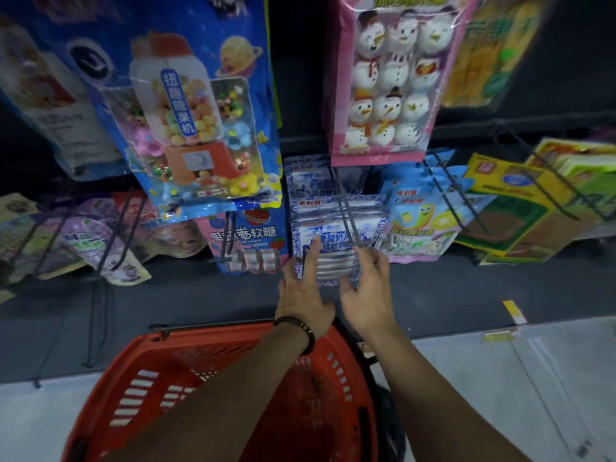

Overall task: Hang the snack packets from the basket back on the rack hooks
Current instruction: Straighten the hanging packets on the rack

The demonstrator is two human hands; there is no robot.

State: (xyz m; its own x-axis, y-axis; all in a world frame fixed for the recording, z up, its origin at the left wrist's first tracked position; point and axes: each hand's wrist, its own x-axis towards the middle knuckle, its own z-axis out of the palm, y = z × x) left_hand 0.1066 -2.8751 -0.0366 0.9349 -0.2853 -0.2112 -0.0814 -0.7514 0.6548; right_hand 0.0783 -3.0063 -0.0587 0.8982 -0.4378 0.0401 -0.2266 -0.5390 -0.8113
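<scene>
Left grip [305, 290]: fingers straight, forefinger laid flat up the front of the blue-and-white packet [336, 261], the others along its left edge; wide, clasping nothing. Right grip [366, 290]: fingers loosely bent at the packet's lower right edge, thumb below it; blurred, so it cannot be told whether it pinches. The packet sits foremost in a stack of like packets on a double-wire hook [348, 215], whose tip is just above the fingertips. At 9 o'clock of the packet is a pink fruit-roll packet [248, 238], at 3 o'clock a blue-and-yellow packet [416, 218], at 12 o'clock a pink snowman bag [386, 81]. The red basket [213, 391] is at 6 o'clock, under both forearms, on the pale floor [500, 395]. The left wrist bears a dark wristband [300, 328].
</scene>
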